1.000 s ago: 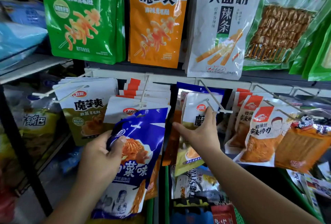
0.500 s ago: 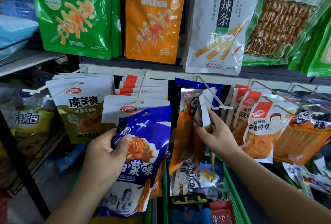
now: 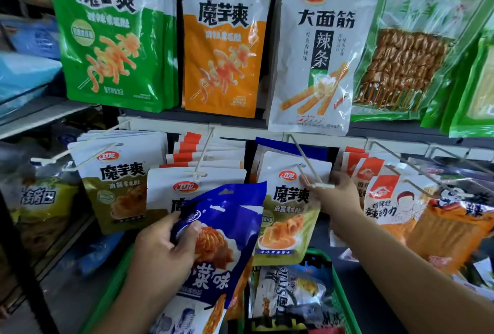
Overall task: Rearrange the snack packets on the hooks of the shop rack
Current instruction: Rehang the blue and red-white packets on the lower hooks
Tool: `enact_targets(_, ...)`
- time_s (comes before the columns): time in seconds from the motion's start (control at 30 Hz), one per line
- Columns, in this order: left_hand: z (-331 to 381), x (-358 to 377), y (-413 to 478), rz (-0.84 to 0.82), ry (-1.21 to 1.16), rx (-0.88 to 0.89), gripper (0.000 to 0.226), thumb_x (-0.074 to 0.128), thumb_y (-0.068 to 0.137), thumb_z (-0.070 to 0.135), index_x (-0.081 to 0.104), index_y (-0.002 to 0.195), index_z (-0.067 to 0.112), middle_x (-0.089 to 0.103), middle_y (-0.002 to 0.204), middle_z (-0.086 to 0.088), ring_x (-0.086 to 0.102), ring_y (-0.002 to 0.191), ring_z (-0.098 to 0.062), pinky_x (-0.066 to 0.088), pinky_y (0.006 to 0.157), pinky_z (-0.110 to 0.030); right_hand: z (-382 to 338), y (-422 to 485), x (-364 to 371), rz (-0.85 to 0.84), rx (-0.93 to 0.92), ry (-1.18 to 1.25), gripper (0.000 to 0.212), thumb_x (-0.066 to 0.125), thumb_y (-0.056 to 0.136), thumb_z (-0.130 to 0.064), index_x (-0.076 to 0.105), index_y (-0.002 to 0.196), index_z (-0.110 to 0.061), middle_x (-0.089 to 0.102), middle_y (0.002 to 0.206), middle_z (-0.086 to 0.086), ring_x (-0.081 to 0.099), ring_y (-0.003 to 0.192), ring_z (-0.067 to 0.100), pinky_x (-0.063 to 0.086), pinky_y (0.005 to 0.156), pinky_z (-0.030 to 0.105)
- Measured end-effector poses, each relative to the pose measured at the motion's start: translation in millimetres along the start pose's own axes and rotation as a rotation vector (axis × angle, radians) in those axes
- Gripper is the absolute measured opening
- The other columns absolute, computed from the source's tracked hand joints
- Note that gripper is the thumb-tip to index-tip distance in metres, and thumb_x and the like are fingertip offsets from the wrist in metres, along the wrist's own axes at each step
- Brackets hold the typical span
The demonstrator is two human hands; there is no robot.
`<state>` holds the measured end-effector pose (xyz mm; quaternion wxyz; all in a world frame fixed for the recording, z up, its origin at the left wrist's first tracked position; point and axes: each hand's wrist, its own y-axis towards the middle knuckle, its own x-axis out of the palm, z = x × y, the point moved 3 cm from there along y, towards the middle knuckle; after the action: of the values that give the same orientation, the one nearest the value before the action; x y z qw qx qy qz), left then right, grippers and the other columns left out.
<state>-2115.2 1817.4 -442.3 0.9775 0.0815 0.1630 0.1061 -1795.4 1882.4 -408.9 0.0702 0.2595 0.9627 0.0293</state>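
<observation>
My left hand (image 3: 163,250) grips a blue and white snack packet (image 3: 227,229), with more packets stacked behind it, low in the middle of the view. My right hand (image 3: 335,196) reaches to the white hook (image 3: 307,165) in the lower row and pinches the top right edge of an olive and white packet (image 3: 288,205) hanging near the hook's tip. Behind that packet a blue packet (image 3: 291,143) shows at the back of the same hook.
Upper row holds green (image 3: 112,39), orange (image 3: 224,47) and white (image 3: 318,53) large packets. Lower row: olive packets (image 3: 117,184) left, red-topped packets (image 3: 203,152), orange-red packets (image 3: 385,200) right. A green basket (image 3: 344,299) with packets sits below. A dark rack post (image 3: 18,253) stands left.
The olive packet, turned sideways by my right hand half a second ago, now hangs flat facing me near the hook's tip. My left hand keeps the blue packet. The view tilted upward.
</observation>
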Motion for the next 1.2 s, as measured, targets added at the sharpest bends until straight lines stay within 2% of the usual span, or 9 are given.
enact_targets(0.13,7.6,6.9,-2.9,0.003,-0.003,0.008,0.013,0.066,0.098,0.027,0.071,0.086,0.030,0.077,0.068,0.002,0.075,0.060,-0.005,0.058,0.047,-0.024,4.9,-7.5,-5.5,-0.007,-0.003,0.005,0.057,0.093,0.076,-0.029,0.059,0.119,-0.010,0.071,0.101,0.018,0.077,0.066,0.033,0.065,0.063,0.056)
enact_targets(0.3,14.2,10.6,-7.8,-0.019,-0.023,0.006,0.015,0.064,0.099,0.028,0.068,0.085,0.032,0.077,0.072,0.017,0.074,0.061,0.000,0.052,0.041,-0.015,8.8,-15.6,-10.2,0.030,-0.120,-0.022,0.034,0.089,0.079,-0.028,0.060,0.097,-0.032,0.074,0.100,0.004,0.076,0.090,0.028,0.065,0.076,0.056)
enact_targets(0.53,14.5,8.8,-8.4,-0.007,-0.041,0.030,0.017,0.067,0.097,0.027,0.067,0.083,0.035,0.075,0.067,0.023,0.072,0.065,0.008,0.051,0.041,-0.012,7.9,-7.8,-5.1,-0.074,0.024,0.171,0.061,0.090,0.080,-0.030,0.057,0.131,-0.024,0.074,0.120,0.007,0.078,0.099,0.031,0.065,0.082,0.055)
enact_targets(0.67,14.8,7.7,-8.1,-0.024,-0.086,0.015,0.010,0.067,0.097,0.024,0.070,0.088,0.027,0.077,0.068,0.013,0.074,0.066,0.004,0.051,0.042,-0.012,6.5,-3.1,-1.2,-0.169,0.123,0.266,0.047,0.086,0.085,-0.029,0.066,0.127,-0.019,0.081,0.108,0.011,0.081,0.091,0.031,0.065,0.082,0.052)
enact_targets(0.77,14.7,7.8,-8.0,-0.039,-0.100,0.003,0.013,0.067,0.097,0.024,0.066,0.085,0.030,0.076,0.071,0.024,0.074,0.064,0.003,0.052,0.041,-0.013,4.0,-7.2,1.7,-0.202,0.065,0.280,0.034,0.079,0.092,-0.022,0.069,0.124,-0.024,0.080,0.111,0.012,0.080,0.093,0.030,0.065,0.082,0.050)
enact_targets(0.9,15.3,5.5,-9.8,-0.044,-0.110,-0.016,0.005,0.066,0.097,0.027,0.068,0.093,0.026,0.078,0.074,0.019,0.077,0.063,-0.006,0.055,0.042,-0.017,6.4,-21.9,-4.2,-0.077,-0.098,0.086,0.064,0.077,0.093,-0.029,0.048,0.146,-0.048,0.062,0.141,0.002,0.070,0.119,0.027,0.062,0.093,0.051)
enact_targets(1.0,15.0,5.5,-10.6,-0.028,-0.101,-0.017,0.005,0.066,0.097,0.025,0.070,0.096,0.023,0.079,0.072,0.012,0.077,0.062,-0.008,0.055,0.042,-0.018,9.0,-38.0,-9.6,-0.004,-0.215,-0.101,0.070,0.072,0.096,-0.032,0.038,0.155,-0.047,0.032,0.163,-0.004,0.044,0.143,0.021,0.044,0.108,0.033)
enact_targets(1.13,16.4,10.2,-11.0,-0.039,-0.101,-0.026,0.008,0.066,0.097,0.025,0.070,0.098,0.019,0.079,0.071,0.014,0.077,0.059,-0.009,0.052,0.039,-0.017,15.6,-44.7,-7.4,-0.014,-0.189,-0.031,0.062,0.072,0.097,-0.029,0.046,0.153,-0.035,0.045,0.147,-0.003,0.056,0.122,0.012,0.050,0.103,0.031)
enact_targets(1.2,18.4,13.4,-11.5,-0.038,-0.129,-0.035,0.006,0.067,0.097,0.024,0.069,0.097,0.019,0.078,0.066,0.010,0.076,0.057,-0.008,0.051,0.038,-0.015,13.5,-39.3,-7.5,-0.034,-0.142,0.042,0.052,0.073,0.096,-0.025,0.054,0.144,-0.026,0.065,0.132,0.002,0.067,0.109,0.012,0.061,0.087,0.026)
